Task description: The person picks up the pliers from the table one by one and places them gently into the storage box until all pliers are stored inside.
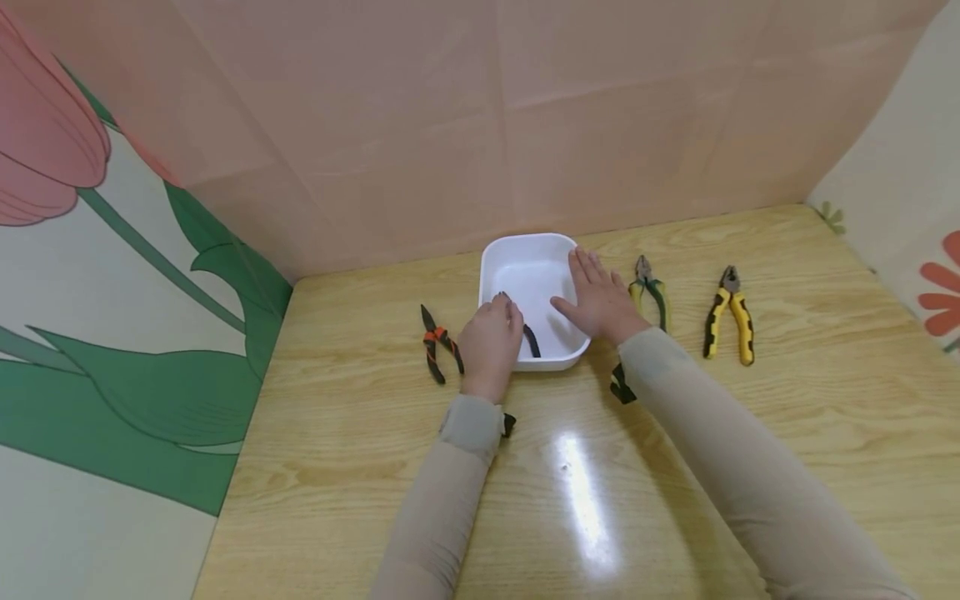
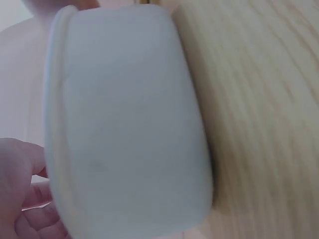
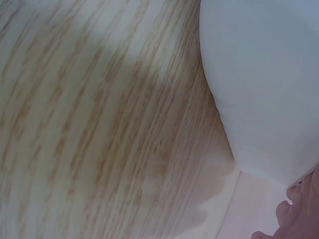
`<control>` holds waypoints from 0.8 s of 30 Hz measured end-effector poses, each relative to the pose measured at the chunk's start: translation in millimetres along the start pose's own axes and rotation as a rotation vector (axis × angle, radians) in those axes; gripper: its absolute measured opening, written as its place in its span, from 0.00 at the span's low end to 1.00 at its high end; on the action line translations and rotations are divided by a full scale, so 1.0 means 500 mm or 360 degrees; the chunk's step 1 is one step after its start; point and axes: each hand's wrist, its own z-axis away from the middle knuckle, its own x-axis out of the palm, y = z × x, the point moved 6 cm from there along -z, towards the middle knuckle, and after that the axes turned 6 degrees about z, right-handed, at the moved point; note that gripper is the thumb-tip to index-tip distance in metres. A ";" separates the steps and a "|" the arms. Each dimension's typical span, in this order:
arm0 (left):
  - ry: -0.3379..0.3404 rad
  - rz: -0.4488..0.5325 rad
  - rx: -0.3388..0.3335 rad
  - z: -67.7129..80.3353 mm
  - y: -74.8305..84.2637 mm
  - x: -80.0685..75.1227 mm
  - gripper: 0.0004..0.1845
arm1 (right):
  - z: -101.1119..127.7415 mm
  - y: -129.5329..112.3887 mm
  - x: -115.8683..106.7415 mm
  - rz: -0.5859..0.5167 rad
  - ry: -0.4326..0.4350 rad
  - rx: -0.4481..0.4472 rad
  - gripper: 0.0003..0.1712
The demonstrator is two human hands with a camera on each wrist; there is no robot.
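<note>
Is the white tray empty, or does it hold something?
Not empty: the white tray holds dark-handled pliers, gripped by the left hand at its near edge.

A big white plastic tub with round corners [image 2: 129, 124] fills most of the picture, seen from very close and a bit blurry. Its rim runs down the left side. It sits on a light wooden table with wavy brown lines [image 2: 264, 114], which shows on the right. At the bottom left, the fingers of the left hand [image 2: 20, 194] curl just beside the rim.
</note>
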 end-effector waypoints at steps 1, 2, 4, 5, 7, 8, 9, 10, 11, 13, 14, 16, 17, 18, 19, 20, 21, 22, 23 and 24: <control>-0.0003 0.0025 -0.0018 0.001 -0.003 -0.003 0.12 | 0.000 0.000 0.000 0.0002 0.0000 0.0002 0.53; -0.0002 0.0046 -0.0032 0.001 -0.006 -0.007 0.12 | -0.001 0.000 0.000 0.0001 -0.0002 0.0004 0.53; 0.0001 0.0072 -0.0064 0.001 -0.012 -0.015 0.11 | -0.003 0.000 0.001 0.0003 -0.0004 0.0010 0.54; 0.0007 0.0076 -0.0080 0.001 -0.015 -0.020 0.11 | -0.004 0.001 0.002 0.0000 -0.0005 0.0013 0.54; 0.0013 0.0085 -0.0110 0.000 -0.020 -0.029 0.11 | -0.004 0.001 0.002 -0.0009 -0.0007 0.0018 0.54; 0.0014 0.0079 -0.0132 0.000 -0.024 -0.033 0.11 | -0.005 0.001 0.003 -0.0011 -0.0009 0.0021 0.54; 0.0011 0.0074 -0.0150 -0.001 -0.027 -0.037 0.11 | -0.005 0.002 0.003 -0.0012 -0.0009 0.0025 0.54; 0.0010 0.0078 -0.0168 -0.001 -0.030 -0.040 0.12 | -0.005 0.003 0.003 -0.0014 -0.0011 0.0027 0.54; 0.0007 0.0086 -0.0186 -0.002 -0.033 -0.044 0.12 | -0.004 0.003 0.003 -0.0014 -0.0010 0.0028 0.54; 0.0007 0.0100 -0.0219 -0.004 -0.039 -0.051 0.13 | -0.003 0.005 0.003 -0.0007 -0.0013 0.0033 0.54; 0.0009 0.0114 -0.0237 -0.004 -0.043 -0.054 0.13 | -0.003 0.005 0.002 -0.0006 -0.0012 0.0033 0.54; 0.0017 0.0153 -0.0274 -0.004 -0.049 -0.060 0.14 | -0.003 0.005 0.003 -0.0007 -0.0015 0.0030 0.54; 0.0017 0.0163 -0.0290 -0.004 -0.053 -0.062 0.14 | -0.003 0.005 0.003 -0.0008 -0.0016 0.0030 0.54; 0.0014 0.0169 -0.0307 -0.003 -0.057 -0.063 0.14 | -0.003 0.005 0.003 -0.0010 -0.0016 0.0029 0.54; 0.0010 0.0185 -0.0328 -0.003 -0.062 -0.065 0.14 | -0.004 0.005 0.004 -0.0011 -0.0015 0.0028 0.54; 0.0005 0.0200 -0.0353 -0.002 -0.067 -0.066 0.14 | -0.004 0.005 0.004 -0.0013 -0.0011 0.0027 0.54; 0.0003 0.0212 -0.0374 -0.001 -0.072 -0.068 0.14 | -0.004 0.005 0.005 -0.0013 -0.0010 0.0027 0.54; -0.0002 0.0221 -0.0393 -0.001 -0.077 -0.069 0.14 | -0.004 0.005 0.005 -0.0014 -0.0006 0.0027 0.54; -0.0004 0.0231 -0.0418 0.000 -0.083 -0.068 0.14 | -0.004 0.005 0.005 -0.0014 -0.0005 0.0027 0.54; -0.0005 0.0239 -0.0446 0.001 -0.090 -0.069 0.14 | -0.005 0.005 0.006 -0.0014 -0.0003 0.0025 0.54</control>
